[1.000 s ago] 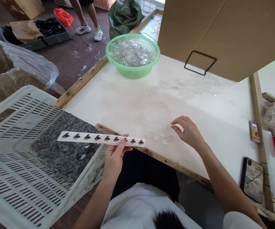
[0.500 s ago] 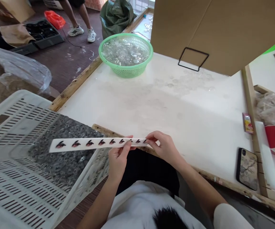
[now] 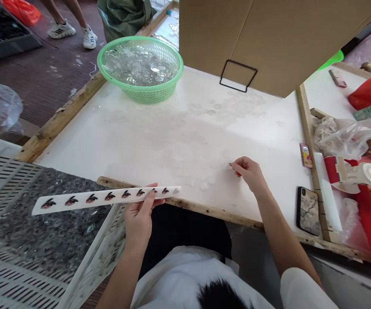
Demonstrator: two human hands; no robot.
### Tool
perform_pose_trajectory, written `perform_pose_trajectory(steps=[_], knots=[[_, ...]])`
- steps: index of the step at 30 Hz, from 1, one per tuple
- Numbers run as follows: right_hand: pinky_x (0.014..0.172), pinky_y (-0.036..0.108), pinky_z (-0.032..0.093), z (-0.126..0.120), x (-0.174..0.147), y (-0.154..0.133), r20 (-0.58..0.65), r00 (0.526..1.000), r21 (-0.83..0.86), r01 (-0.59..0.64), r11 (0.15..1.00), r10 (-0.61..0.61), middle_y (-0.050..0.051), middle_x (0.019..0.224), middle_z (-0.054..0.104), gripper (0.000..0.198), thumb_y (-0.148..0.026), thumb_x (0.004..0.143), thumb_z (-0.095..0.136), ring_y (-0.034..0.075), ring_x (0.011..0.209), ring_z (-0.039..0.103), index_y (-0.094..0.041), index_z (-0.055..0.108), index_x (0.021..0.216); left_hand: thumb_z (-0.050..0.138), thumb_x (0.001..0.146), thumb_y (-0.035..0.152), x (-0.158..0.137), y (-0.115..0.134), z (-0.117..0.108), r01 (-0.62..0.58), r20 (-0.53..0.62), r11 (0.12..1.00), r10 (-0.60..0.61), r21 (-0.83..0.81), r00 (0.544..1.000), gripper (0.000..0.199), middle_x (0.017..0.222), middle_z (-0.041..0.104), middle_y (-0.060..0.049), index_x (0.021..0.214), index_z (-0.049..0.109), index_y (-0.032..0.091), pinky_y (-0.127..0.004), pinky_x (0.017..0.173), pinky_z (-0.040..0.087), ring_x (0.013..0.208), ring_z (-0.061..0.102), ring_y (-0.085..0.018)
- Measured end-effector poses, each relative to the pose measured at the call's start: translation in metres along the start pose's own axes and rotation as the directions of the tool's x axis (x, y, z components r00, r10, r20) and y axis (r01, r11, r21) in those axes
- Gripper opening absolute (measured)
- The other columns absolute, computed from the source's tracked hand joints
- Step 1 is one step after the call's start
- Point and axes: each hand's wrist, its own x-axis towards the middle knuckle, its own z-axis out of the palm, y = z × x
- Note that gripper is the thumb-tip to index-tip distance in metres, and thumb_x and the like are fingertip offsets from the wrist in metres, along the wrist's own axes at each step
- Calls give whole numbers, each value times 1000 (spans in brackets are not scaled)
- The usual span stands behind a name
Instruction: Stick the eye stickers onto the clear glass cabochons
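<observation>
A long white sticker strip (image 3: 101, 199) with a row of small dark printed stickers lies pinched between the thumb and fingers of my left hand (image 3: 140, 214). It reaches left over the white crate, and its right end shows a bare spot. My right hand (image 3: 248, 171) is over the white table (image 3: 188, 150), apart from the strip. Its thumb and fingertips pinch a small dark sticker (image 3: 230, 165). Several clear round discs (image 3: 215, 107) are scattered on the tabletop beyond my hands.
At the back left stands a green basket (image 3: 140, 88) full of clear discs. A cardboard box (image 3: 236, 38) with a black wire frame (image 3: 239, 76) is behind. The white crate (image 3: 88, 253) holds clear pieces. A phone (image 3: 308, 210) lies right. Another person's legs (image 3: 72, 13) show.
My right hand has moved right and away from the strip with a sticker in its fingertips. The strip's right end is now bare. The view has turned to the right.
</observation>
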Motion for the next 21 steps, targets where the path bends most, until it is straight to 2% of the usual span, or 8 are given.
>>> perform_pose_trajectory(steps=[4,11,15,18,21], knots=[[49,25,41,-1,7,6,37,995,-34,-96,995,97,-1,62,57,23,-40,70,71,11,54,49,-19,60,71,76,74,33,1,1,3,-1,13,1000,1,-14,1000,24,99,72,-5,93,75,18,-24,61,59,73,67,-15],[45,24,38,3,8,4,42,992,-127,-114,985,121,-1,59,55,21,-40,70,68,13,54,51,-20,60,69,77,73,33,2,0,1,24,3,1000,-24,7,1000,26,100,72,-6,94,75,17,-24,60,59,72,67,-15],[48,27,38,9,9,5,1,998,-284,-55,957,58,0,58,58,19,-39,72,65,14,54,52,-21,60,69,78,72,34,3,0,0,31,3,1000,-31,0,1000,28,98,73,-6,93,75,17,-24,60,59,70,68,-15],[55,30,41,12,8,5,-44,998,-472,12,882,-37,2,63,63,20,-41,74,63,17,59,56,-22,59,67,78,71,35,2,1,1,32,9,999,-32,5,999,28,99,72,-7,93,75,17,-25,61,60,71,68,-15],[60,33,41,8,3,7,-103,991,-604,8,797,-88,3,69,66,21,-43,75,64,20,65,58,-23,58,73,76,74,35,-2,0,0,17,23,1000,-17,4,1000,27,99,73,-6,95,75,18,-25,61,59,72,68,-15]])
